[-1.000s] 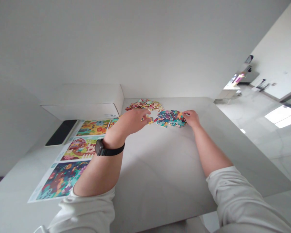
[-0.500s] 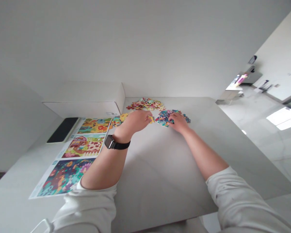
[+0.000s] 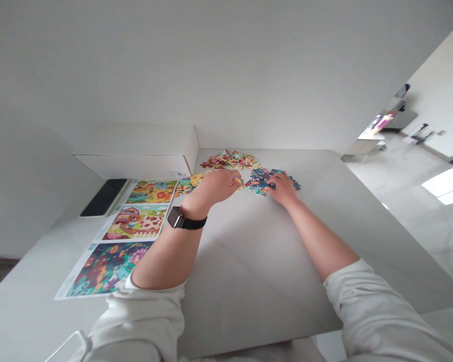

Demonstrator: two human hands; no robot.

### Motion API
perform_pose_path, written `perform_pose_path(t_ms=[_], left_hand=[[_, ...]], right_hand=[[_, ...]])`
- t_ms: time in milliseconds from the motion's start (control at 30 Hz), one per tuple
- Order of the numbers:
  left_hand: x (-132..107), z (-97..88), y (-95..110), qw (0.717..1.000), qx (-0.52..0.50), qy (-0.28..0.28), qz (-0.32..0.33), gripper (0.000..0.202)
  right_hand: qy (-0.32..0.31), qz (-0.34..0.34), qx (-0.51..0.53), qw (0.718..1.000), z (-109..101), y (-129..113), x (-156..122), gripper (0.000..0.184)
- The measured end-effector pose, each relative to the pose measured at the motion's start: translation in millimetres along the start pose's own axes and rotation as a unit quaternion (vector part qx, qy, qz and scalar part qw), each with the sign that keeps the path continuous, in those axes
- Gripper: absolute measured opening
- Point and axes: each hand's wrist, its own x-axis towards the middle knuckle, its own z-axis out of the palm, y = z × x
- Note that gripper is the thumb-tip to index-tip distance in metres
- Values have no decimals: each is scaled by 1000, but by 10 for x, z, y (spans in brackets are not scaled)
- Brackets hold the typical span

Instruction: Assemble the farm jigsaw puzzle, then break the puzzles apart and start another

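Note:
My left hand (image 3: 223, 184), a black watch on its wrist, reaches over the yellow puzzle pieces (image 3: 186, 184). Its thumb and fingers are closed on a yellow puzzle piece (image 3: 239, 185), partly hidden by the hand. To the right, my right hand (image 3: 282, 188) rests on a pile of dark blue puzzle pieces (image 3: 257, 182). Its fingers curl down with a dark piece between thumb and fingertips; the grip is partly hidden. Behind both hands lies a heap of red and cream puzzle pieces (image 3: 230, 160).
At left, a printed sheet (image 3: 75, 271) shows three colourful pictures. A black-screened phone (image 3: 104, 197) lies beside it. A long white box (image 3: 136, 163) stands along the wall behind the sheet. The pale table (image 3: 241, 281) ends at the right above a tiled floor.
The view has shifted slightly, moving everything a little to the right. Both hands stay at the same piles, with only small finger movement.

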Motion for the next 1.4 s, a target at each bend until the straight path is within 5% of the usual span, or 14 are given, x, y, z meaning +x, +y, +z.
perform_pose_path(t_ms=[367,500,667,933,1200,1400], left_hand=[[-58,-34,-78,995,-87,29,-32,31],[-70,-20,-107,981,-183,29,-54,30],[-78,-67,-41,947,-316,15,-45,35],[-93,-38,19,928,-372,-30,13,19],[-22,67,-12,885,-457,-27,-80,17],[6,88,-56,843,-523,-7,-126,22]], right_hand=[[38,29,174,984,-259,-151,-23,15],[5,18,332,943,-293,-342,-6,15],[-70,-5,463,884,-403,-678,-76,38],[-114,-2,489,865,-592,-903,-158,43],[-68,61,552,829,-666,-870,-115,49],[-94,55,538,836,-655,-869,-118,52]])
